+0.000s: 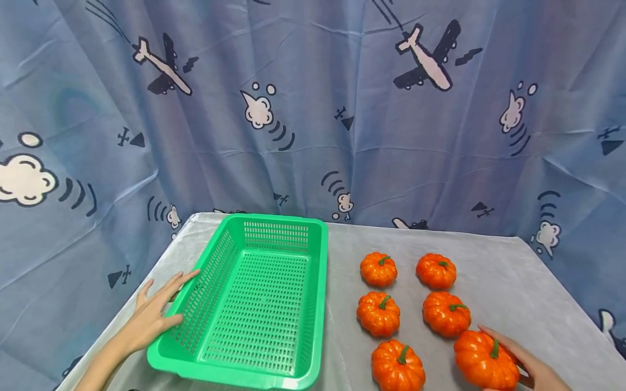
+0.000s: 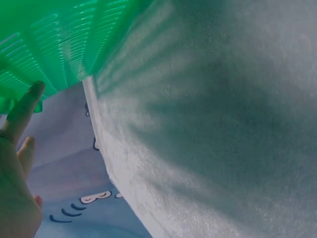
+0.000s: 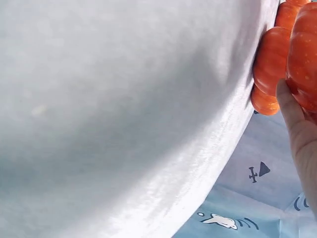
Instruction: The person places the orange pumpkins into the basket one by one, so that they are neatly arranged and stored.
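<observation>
A green plastic basket (image 1: 264,293) with slotted walls stands on the left of the table, nothing inside it. My left hand (image 1: 151,317) touches its left rim, fingers spread and mostly straight; in the left wrist view a finger (image 2: 25,111) lies against the basket's outer wall (image 2: 64,44). At the front right, my right hand (image 1: 530,364) holds a small orange pumpkin (image 1: 481,358) with a green stem, fingers along its far right side and thumb at its near side. The right wrist view shows one finger (image 3: 292,111) against that pumpkin (image 3: 303,59).
Several more pumpkins stand in two rough columns right of the basket: one right behind the held pumpkin (image 1: 445,314), another farther back (image 1: 436,271), and a left column including a near one (image 1: 397,366). A blue curtain (image 1: 313,108) with airplane prints hangs behind the grey-white tabletop (image 1: 528,293).
</observation>
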Demonstrator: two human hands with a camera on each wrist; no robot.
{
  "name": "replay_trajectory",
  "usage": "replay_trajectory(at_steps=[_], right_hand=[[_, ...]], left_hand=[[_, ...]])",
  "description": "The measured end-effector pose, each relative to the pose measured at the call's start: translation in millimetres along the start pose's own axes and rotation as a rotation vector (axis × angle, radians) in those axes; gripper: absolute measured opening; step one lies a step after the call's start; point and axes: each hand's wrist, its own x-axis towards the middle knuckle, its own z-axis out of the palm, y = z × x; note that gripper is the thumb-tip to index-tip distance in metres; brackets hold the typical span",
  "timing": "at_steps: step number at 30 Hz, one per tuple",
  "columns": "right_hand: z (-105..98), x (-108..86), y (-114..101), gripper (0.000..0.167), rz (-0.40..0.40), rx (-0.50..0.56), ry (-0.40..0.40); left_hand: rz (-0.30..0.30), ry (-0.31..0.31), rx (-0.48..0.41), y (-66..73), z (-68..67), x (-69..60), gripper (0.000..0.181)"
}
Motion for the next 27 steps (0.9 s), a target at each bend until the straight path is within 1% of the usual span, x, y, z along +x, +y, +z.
replay_trajectory(at_steps=[4,6,8,9,11,13,15,16,19,21,24,27], right_hand=[[5.4,-3.9,-20.9,0.089,0.100,-0.130,0.128],[5.3,-4.6,-27.9,0.091,0.119,-0.160,0.179],[3.9,-4.7,-31.8,0.087,0.072,-0.186,0.236],[2.7,-3.7,-32.9,0.083,0.028,-0.195,0.266],[1.1,-0.1,-34.0,0.076,-0.119,-0.188,0.336],[-0.3,3.9,-34.5,0.074,-0.272,-0.180,0.394],[-1.5,7.3,-35.5,0.074,-0.393,-0.153,0.418],[-1.8,8.6,-36.2,0.075,-0.438,-0.136,0.420],[-2.4,11.2,-37.5,0.076,-0.477,-0.107,0.411],[-3.1,13.2,-36.9,0.076,-0.489,-0.086,0.405],[-6.5,15.5,-34.4,0.075,-0.468,-0.059,0.406],[-14.1,17.9,-32.1,0.073,-0.410,-0.031,0.408]], left_hand=[[0.012,-0.002,-0.006,-0.1,0.6,3.3,0.083],[0.012,-0.010,-0.012,0.1,0.6,4.5,0.082],[0.007,-0.015,-0.018,0.9,0.6,4.3,0.082],[0.002,-0.017,-0.021,1.2,0.5,3.9,0.082],[-0.006,-0.021,-0.030,0.9,-0.1,2.3,0.081],[-0.012,-0.023,-0.043,0.9,-0.3,0.7,0.080],[-0.016,-0.028,-0.056,0.7,-0.4,-0.8,0.079],[-0.016,-0.031,-0.062,0.7,-0.3,-1.3,0.078],[-0.013,-0.042,-0.081,0.1,0.1,-2.4,0.077],[-0.010,-0.046,-0.092,-0.6,0.5,-2.4,0.077],[-0.002,-0.047,-0.100,-1.8,1.0,-2.1,0.075],[-0.001,-0.047,-0.116,-2.7,1.5,-2.0,0.074]])
